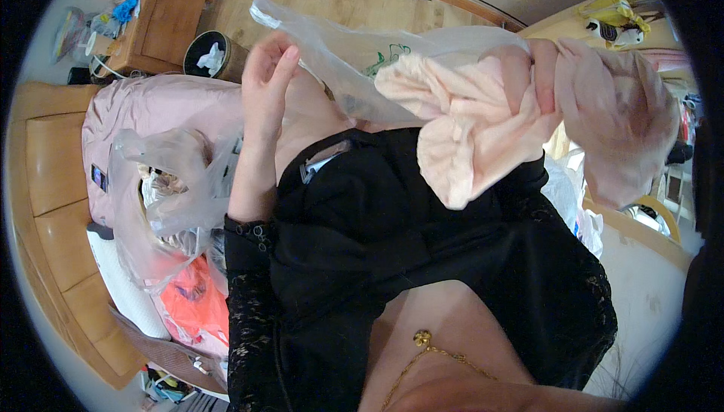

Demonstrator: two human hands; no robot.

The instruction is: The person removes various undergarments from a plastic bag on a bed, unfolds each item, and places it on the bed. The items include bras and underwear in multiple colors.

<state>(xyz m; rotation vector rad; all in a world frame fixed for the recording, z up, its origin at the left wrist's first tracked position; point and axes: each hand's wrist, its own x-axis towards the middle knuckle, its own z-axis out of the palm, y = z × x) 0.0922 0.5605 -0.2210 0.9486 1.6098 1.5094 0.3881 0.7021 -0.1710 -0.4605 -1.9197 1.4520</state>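
My right hand (523, 81) grips a bunched pale pink cloth (452, 112), its fingers sunk in the folds. One part hangs over my lap; the other part, blurred, spreads to the right past the hand. A translucent plastic bag (345, 50) with a green print lies across my legs, behind the cloth and right hand. My left hand (268, 75) is raised beside the bag's left edge, fingers curled and blurred, thumb up. Whether it pinches the plastic is unclear.
On the pink bedding (164, 95) to the left lie a full translucent bag (164, 197), a red plastic bag (198, 299) and a phone (99, 177). A waste bin (232, 58) stands by the wooden bedside cabinet (169, 16). More plastic bags (565, 191) sit at right.
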